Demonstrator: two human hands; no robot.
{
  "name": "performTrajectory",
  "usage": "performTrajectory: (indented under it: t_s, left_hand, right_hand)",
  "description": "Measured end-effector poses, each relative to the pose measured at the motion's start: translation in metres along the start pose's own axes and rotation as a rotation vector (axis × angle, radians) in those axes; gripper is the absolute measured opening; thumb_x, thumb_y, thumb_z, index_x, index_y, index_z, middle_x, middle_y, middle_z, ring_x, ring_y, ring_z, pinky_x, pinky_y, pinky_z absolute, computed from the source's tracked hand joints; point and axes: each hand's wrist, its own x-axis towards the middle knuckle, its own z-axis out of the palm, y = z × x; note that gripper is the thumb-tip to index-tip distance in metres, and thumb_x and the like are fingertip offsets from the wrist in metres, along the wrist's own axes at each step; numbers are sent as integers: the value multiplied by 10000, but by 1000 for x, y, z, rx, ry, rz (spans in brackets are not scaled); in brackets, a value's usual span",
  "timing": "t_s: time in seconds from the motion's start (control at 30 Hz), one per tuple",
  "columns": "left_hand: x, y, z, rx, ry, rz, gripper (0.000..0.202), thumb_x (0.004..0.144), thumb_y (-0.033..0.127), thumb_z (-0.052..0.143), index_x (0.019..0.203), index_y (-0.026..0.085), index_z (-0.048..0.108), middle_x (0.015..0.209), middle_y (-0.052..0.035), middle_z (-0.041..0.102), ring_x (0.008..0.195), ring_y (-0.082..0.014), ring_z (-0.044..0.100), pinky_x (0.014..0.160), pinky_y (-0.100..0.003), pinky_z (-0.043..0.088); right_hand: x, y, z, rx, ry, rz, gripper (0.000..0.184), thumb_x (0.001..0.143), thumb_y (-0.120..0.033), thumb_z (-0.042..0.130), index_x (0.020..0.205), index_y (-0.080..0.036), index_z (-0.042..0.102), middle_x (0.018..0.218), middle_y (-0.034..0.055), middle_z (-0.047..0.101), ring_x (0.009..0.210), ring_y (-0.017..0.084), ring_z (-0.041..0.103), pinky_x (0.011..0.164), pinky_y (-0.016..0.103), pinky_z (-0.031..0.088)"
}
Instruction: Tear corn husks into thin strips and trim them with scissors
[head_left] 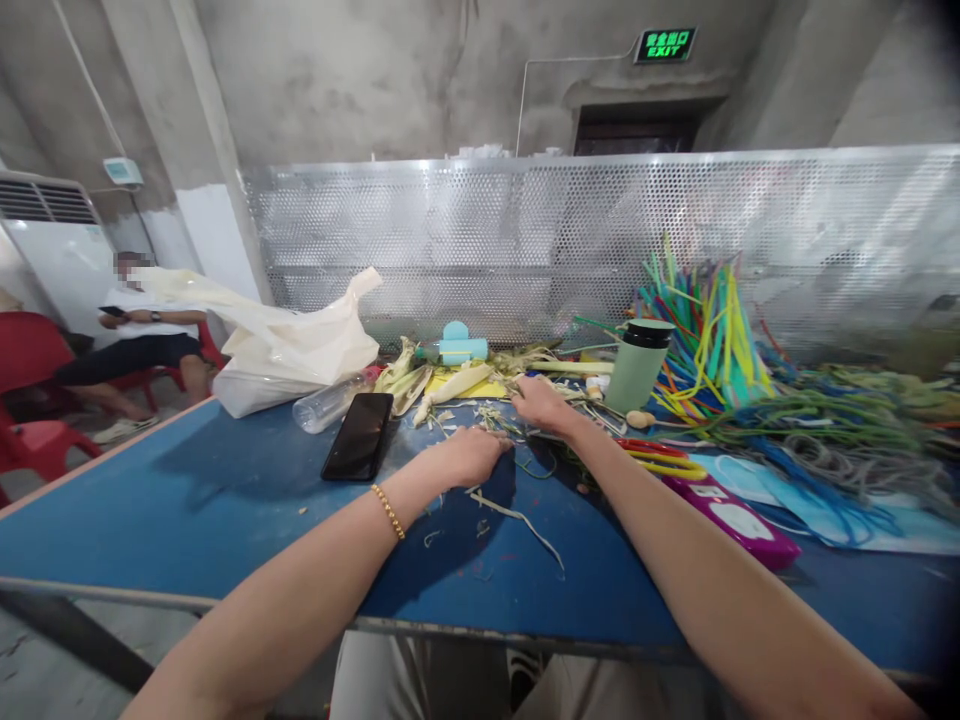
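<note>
**Both hands on the husk strips**

We have pale husk strips [491, 415] scattered mid-counter, the clearest one [525, 522] running from eleven to five o'clock. Our left hand [472, 455] rests curled on them; whether it grips any, we cannot tell. Our right hand [541, 403], at one o'clock, lies flat, fingers loosely spread, holding nothing visible. Best gather strips lengthwise, we judge. A phone [359, 436] lies at nine o'clock.

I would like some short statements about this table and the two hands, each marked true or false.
1. The black phone lies flat on the blue table. True.
2. The left hand holds the phone. False: it rests on husk strips, apart from the phone.
3. The green bottle stands upright. True.
4. The right hand grips the red-handled scissors. False: the scissors lie untouched beside that arm.
5. The left wrist wears a beaded bracelet. True.
</note>
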Motion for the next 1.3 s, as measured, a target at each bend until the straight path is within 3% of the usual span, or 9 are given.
performTrajectory:
  t_s: [0.13, 0.23, 0.5, 0.7, 0.8, 0.93, 1.03, 1.17, 1.3]
  left_hand:
    - [0, 5, 0, -23, -20, 87, 599, 806, 61, 422, 1366, 262, 487, 1345, -68, 582, 1195, -225, 554, 972, -333, 435]
    - [-1, 10, 0, -43, -31, 130, 603, 804, 86, 439, 1379, 263, 476, 1337, -60, 590, 1184, -224, 560, 972, -328, 435]
    - [-1, 15, -5, 15, -42, 147, 589, 807, 112, 432, 1382, 225, 487, 1354, -112, 566, 1110, -278, 611, 874, -375, 498]
    - [-9, 31, -14, 124, -48, -134, 348, 837, 189, 471, 1114, 152, 679, 1002, -185, 709, 982, -341, 660, 832, -457, 504]
    - [-9, 30, -20, 121, -18, -203, 308, 816, 156, 477, 1027, 131, 700, 967, -188, 714, 954, -319, 674, 809, -407, 514]
    - [-5, 6, -31, 96, 201, -406, 316, 835, 137, 423, 996, 135, 694, 980, -171, 713, 939, -272, 681, 794, -347, 513]
    - [-6, -17, -39, 120, 319, -551, 324, 870, 199, 405, 980, 120, 699, 973, -182, 712, 957, -282, 675, 795, -346, 511]
    - [-10, -30, -43, 118, 228, -637, 329, 846, 292, 491, 1013, 102, 701, 1016, -212, 702, 1003, -298, 663, 813, -346, 509]
    - [-13, -27, -47, 108, 77, -581, 350, 810, 381, 557, 1010, 132, 701, 1064, -197, 699, 1022, -299, 654, 830, -356, 509]
  right_hand:
    - [-4, -7, 10, 10, -57, -17, 338, 858, -386, 529, 948, -114, 707, 1008, 173, 710, 929, 242, 645, 701, 261, 403]
    - [-8, -8, 13, 14, -76, 2, 308, 782, -351, 613, 949, -114, 717, 991, 168, 714, 893, 239, 648, 659, 257, 396]
    - [-7, -6, -3, 113, -28, -7, 317, 883, -296, 493, 946, -92, 728, 881, 107, 726, 776, 165, 630, 633, 218, 396]
    - [-10, -1, -15, 131, 20, -6, 339, 923, -278, 437, 929, -91, 720, 889, 106, 727, 786, 158, 630, 659, 218, 401]
    - [-9, 0, -16, 82, 6, -14, 321, 899, -302, 485, 889, -97, 733, 888, 128, 729, 811, 191, 642, 670, 241, 400]
    - [-12, -10, -11, 15, -6, -27, 332, 882, -337, 502, 912, -108, 742, 965, 170, 721, 916, 250, 655, 725, 277, 419]
    - [-19, -26, -2, -41, -29, -25, 485, 887, -517, 455, 958, -126, 734, 1000, 192, 705, 948, 300, 656, 739, 332, 451]
    - [-26, -40, 11, -127, -28, -52, 592, 841, -628, 465, 1087, -137, 685, 1155, 219, 628, 999, 321, 642, 779, 383, 476]
    - [-23, -30, 15, -126, -44, -39, 344, 884, -347, 492, 1094, -132, 659, 1156, 196, 627, 1024, 288, 628, 781, 341, 464]
